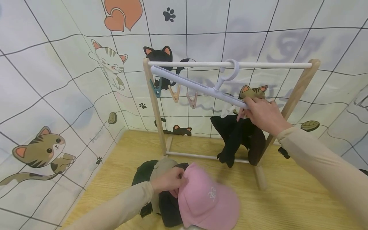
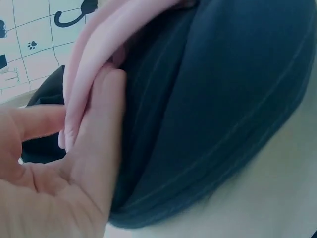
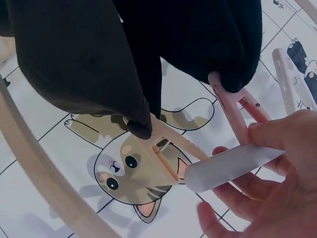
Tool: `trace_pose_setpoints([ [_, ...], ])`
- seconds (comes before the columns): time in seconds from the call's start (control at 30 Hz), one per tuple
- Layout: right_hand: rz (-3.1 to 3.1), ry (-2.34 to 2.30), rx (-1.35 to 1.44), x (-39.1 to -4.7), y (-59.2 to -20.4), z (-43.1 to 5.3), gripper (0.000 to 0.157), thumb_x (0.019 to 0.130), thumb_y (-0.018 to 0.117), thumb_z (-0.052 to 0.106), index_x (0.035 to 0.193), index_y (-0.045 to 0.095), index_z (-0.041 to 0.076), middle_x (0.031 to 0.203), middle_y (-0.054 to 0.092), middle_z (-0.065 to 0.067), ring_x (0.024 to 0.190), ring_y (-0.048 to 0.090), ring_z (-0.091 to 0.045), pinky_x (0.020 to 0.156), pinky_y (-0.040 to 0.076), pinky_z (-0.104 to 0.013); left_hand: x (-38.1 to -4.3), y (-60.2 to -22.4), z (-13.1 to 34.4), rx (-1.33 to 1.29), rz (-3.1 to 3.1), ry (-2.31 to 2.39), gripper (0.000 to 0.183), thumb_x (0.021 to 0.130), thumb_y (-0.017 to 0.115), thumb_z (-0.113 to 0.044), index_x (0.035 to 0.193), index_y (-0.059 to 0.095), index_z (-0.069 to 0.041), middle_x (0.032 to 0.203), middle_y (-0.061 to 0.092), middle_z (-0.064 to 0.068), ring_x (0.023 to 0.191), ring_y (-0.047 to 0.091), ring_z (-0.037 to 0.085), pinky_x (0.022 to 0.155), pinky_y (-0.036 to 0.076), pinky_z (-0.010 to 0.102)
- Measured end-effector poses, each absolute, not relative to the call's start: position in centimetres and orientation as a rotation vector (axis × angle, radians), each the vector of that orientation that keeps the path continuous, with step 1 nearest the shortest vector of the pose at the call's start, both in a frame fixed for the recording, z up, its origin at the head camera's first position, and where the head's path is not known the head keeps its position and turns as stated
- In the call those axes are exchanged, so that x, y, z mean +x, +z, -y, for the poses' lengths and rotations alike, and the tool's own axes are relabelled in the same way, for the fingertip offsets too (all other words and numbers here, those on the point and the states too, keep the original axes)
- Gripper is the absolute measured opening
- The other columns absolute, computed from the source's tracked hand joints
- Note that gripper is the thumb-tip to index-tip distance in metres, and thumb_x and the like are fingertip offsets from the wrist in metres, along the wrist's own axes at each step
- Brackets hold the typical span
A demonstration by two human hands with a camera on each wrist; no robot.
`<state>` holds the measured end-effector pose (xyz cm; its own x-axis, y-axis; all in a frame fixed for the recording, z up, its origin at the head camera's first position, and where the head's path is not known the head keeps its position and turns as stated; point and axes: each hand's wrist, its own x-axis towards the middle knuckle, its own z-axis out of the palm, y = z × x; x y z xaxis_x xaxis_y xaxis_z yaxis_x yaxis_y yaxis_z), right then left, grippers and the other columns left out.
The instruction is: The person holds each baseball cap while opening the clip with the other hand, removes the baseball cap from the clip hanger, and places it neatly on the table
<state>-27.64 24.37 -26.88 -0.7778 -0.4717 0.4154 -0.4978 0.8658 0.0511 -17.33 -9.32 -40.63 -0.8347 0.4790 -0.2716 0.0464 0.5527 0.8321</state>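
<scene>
My left hand (image 1: 168,180) pinches the edge of a pink cap (image 1: 198,191), thumb on one side and fingers on the other in the left wrist view. The cap lies over a dark cap (image 2: 213,99) on the table. My right hand (image 1: 265,115) grips the right end of a pale lilac clip hanger (image 1: 189,83), which hooks over the white bar (image 1: 270,65) and slants down to the right. Dark caps (image 1: 238,134) hang under that end; in the right wrist view a pink clip (image 3: 230,106) and a beige clip (image 3: 163,146) bite their edges.
A wooden-legged rack (image 1: 156,108) stands on the wood-grain table (image 1: 302,191). Beige (image 1: 164,166) and dark green (image 1: 142,171) caps lie left of the pink one. Teal (image 1: 157,88), orange (image 1: 174,93), pink (image 1: 192,99) and white (image 1: 227,110) clips dangle from the hanger. Cat-print sheeting (image 1: 72,105) surrounds the table.
</scene>
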Motion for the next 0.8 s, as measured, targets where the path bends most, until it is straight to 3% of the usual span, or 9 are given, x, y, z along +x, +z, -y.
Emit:
trace_pose_setpoints([
  [0.17, 2.698, 0.219, 0.804, -27.2, -26.7, -24.9, 0.027, 0.096, 0.056, 0.001, 0.12, 0.043, 0.0, 0.09, 0.052, -0.02, 0.064, 0.047, -0.027, 0.05, 0.039, -0.038, -17.5, -40.0, 9.5, 0.508, -2.465, 1.027, 0.019, 0.091, 0.061, -0.011, 0.074, 0.055, -0.005, 0.056, 0.059, 0.005, 0.046, 0.061, 0.018, 0.044, 0.051, 0.03],
  [0.4, 2.766, 0.179, 0.804, -26.6, -25.8, -25.0, 0.033, 0.095, 0.059, 0.005, 0.125, 0.044, 0.004, 0.099, 0.055, -0.022, 0.072, 0.055, -0.029, 0.049, 0.044, -0.039, -17.7, -39.6, 9.5, 0.53, -2.501, 0.941, 0.023, 0.091, 0.064, -0.012, 0.071, 0.053, -0.006, 0.054, 0.058, 0.003, 0.045, 0.059, 0.015, 0.043, 0.05, 0.028],
  [0.6, 2.754, 0.06, 0.834, -26.0, -24.3, -25.8, 0.034, 0.094, 0.063, 0.008, 0.124, 0.047, 0.007, 0.1, 0.056, -0.018, 0.064, 0.054, -0.023, 0.044, 0.042, -0.037, -17.7, -39.8, 9.4, 0.566, -2.524, 0.926, 0.025, 0.09, 0.066, -0.011, 0.07, 0.052, -0.006, 0.052, 0.057, 0.002, 0.043, 0.058, 0.014, 0.042, 0.049, 0.028],
  [0.8, 2.687, -0.025, 0.895, -25.7, -23.5, -27.2, 0.041, 0.091, 0.066, 0.007, 0.128, 0.05, 0.002, 0.096, 0.056, -0.017, 0.059, 0.052, -0.021, 0.044, 0.039, -0.035, -17.9, -39.7, 9.2, 0.566, -2.534, 0.889, 0.026, 0.091, 0.066, -0.013, 0.069, 0.053, -0.007, 0.052, 0.057, 0.001, 0.043, 0.058, 0.013, 0.042, 0.049, 0.027],
])
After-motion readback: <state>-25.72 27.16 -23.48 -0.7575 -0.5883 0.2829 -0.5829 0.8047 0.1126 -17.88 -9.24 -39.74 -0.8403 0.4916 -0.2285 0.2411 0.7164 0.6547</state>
